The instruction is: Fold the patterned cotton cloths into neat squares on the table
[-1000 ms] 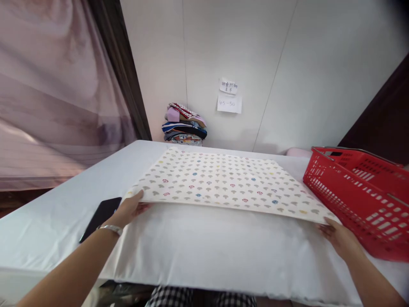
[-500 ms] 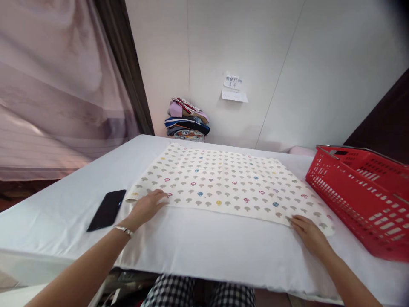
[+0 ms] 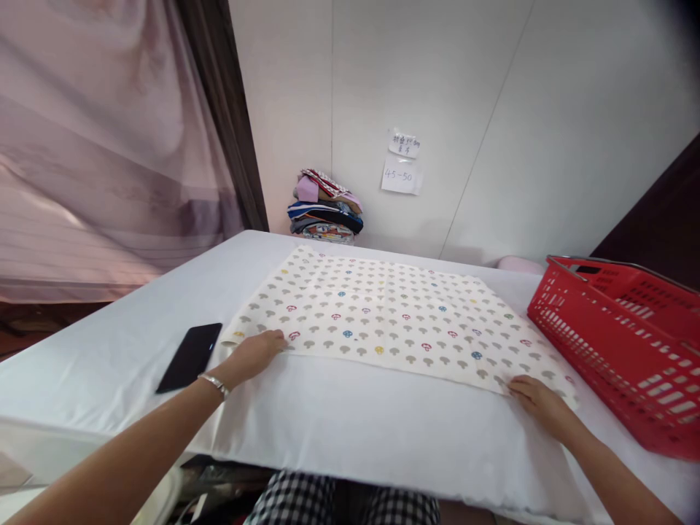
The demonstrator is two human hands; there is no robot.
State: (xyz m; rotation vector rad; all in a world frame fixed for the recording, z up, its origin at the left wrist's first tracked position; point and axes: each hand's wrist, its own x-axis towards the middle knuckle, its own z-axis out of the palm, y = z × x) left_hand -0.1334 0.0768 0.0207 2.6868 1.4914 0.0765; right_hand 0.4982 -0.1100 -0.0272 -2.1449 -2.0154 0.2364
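Observation:
A cream cloth (image 3: 377, 313) printed with small mushrooms lies spread out flat on the white-covered table (image 3: 350, 419). At its near left edge is my left hand (image 3: 257, 357), the fingers drawn together on the fabric and a bracelet at the wrist. My right hand (image 3: 539, 405) pinches the near edge close to the right corner, thumb and fingertips closed. The near left corner of the cloth is slightly curled. A black phone (image 3: 189, 357) rests on the table just left of my left hand.
On the right stands a red plastic basket (image 3: 617, 350) with a metal handle. A stack of folded fabrics (image 3: 327, 208) sits at the back against the wall. Paper notes (image 3: 402, 175) hang on that wall. A pink curtain (image 3: 109, 146) covers the left side.
My left fingers, spread on the cloth before, are now drawn together at its edge. My right hand stays near the right corner. The lower wall note has swung down flat.

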